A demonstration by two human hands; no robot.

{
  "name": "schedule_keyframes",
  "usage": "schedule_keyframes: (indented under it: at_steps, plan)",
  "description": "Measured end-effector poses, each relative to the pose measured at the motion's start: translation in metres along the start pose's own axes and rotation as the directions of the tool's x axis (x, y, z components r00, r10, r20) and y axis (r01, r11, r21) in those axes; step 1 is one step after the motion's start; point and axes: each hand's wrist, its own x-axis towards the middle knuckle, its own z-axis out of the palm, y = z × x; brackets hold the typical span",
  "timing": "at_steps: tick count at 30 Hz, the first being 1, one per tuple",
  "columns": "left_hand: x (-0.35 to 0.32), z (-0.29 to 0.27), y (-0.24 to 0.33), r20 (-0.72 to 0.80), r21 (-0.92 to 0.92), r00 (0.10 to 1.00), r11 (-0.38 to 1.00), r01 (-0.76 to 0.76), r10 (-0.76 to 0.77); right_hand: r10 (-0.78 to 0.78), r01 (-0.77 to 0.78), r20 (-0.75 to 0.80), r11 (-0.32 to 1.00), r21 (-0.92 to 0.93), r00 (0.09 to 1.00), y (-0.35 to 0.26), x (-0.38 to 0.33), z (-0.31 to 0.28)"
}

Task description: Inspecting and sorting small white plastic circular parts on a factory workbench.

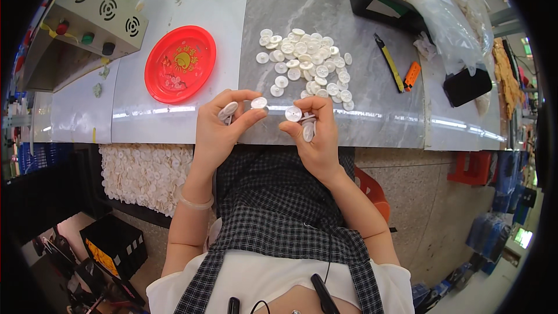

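Observation:
Just over the table's near edge, my left hand [224,122] pinches a small round white plastic disc [258,103] between thumb and forefinger. Another white piece [228,110] is tucked against its fingers. Facing it, a short gap away, my right hand [319,139] grips a white disc [293,114] that has a small dark centre. More white pieces [308,131] sit within the curl of that hand. Beyond both hands a loose pile of similar white discs [308,52] is spread on the grey marbled tabletop [360,122].
A red plate [154,72] lies left of the pile. A metal box with buttons [99,17] stands far left. To the right are a yellow cutter [390,65], an orange piece [412,75], a black phone-like slab [467,87] and a black bin [372,0]. Many white pieces [145,174] fill a container below.

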Motion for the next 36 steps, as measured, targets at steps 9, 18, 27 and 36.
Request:
schedule_keyframes:
  at_steps: [9,18,27,36]
  plan:
    - [-0.015,0.005,-0.002,0.234,-0.506,0.966,0.834,0.219,-0.112,-0.032,0.031,-0.032,0.999,-0.038,0.999,0.002,-0.002,0.001]
    - [-0.017,0.012,0.004,0.243,-0.507,0.966,0.836,0.208,-0.093,-0.036,0.037,-0.028,0.999,0.012,0.999,0.005,-0.002,0.000]
    - [-0.019,0.014,0.011,0.193,-0.393,0.978,0.907,0.148,-0.076,0.128,-0.111,-0.042,0.952,0.284,0.991,0.006,0.006,-0.012]
    - [-0.022,0.014,0.009,0.136,-0.285,0.991,0.957,0.055,-0.016,0.152,-0.127,-0.034,0.913,0.389,0.988,-0.001,0.009,-0.012]
